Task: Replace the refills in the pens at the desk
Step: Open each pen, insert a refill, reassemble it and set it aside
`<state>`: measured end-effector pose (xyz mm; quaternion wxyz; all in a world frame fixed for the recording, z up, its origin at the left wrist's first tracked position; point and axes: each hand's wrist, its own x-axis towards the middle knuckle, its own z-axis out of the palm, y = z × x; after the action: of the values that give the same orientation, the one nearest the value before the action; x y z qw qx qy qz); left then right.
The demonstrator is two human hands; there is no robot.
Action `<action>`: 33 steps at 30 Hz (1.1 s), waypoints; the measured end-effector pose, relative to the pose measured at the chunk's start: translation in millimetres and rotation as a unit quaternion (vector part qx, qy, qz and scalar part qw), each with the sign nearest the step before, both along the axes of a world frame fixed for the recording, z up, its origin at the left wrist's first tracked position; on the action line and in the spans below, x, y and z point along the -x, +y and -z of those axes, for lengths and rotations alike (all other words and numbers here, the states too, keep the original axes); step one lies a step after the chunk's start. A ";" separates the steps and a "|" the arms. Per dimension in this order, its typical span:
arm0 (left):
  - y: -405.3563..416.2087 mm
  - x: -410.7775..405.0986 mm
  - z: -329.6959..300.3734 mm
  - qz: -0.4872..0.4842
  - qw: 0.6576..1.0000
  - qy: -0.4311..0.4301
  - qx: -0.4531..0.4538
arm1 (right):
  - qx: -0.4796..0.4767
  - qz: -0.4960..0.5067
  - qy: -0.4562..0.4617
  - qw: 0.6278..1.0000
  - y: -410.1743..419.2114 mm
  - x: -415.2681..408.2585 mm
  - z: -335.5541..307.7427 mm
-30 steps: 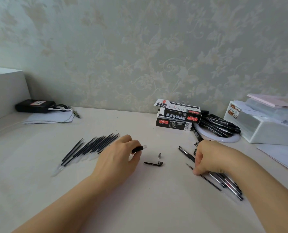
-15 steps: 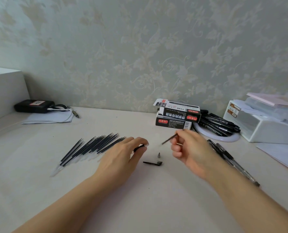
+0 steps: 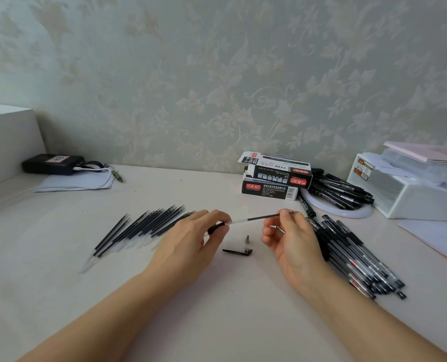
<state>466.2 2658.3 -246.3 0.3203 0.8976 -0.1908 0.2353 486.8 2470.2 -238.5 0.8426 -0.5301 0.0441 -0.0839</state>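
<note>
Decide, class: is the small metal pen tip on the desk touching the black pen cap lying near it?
Apart. The head view shows bare desk between the metal pen tip, standing upright, and the black pen cap lying nearer the person.

Your wall (image 3: 217,74) carries a pale green leaf pattern; below it, black refills (image 3: 141,227) fan across your cream desk (image 3: 217,309), beside black-and-red boxes (image 3: 274,178).

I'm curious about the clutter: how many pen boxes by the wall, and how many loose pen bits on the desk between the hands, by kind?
Pen boxes: 2
Pen cap: 1
Metal tip: 1
Total: 4
</note>
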 end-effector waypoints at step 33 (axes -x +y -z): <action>1.3 2.4 -1.7 0.018 1.000 -0.006 -0.022 | 0.095 -0.002 -0.066 0.993 -6.8 -3.1 4.7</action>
<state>463.9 2659.6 -244.6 0.3036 0.8992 -0.2144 0.2308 489.8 2463.4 -243.1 0.7899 -0.6009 -0.0213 -0.1208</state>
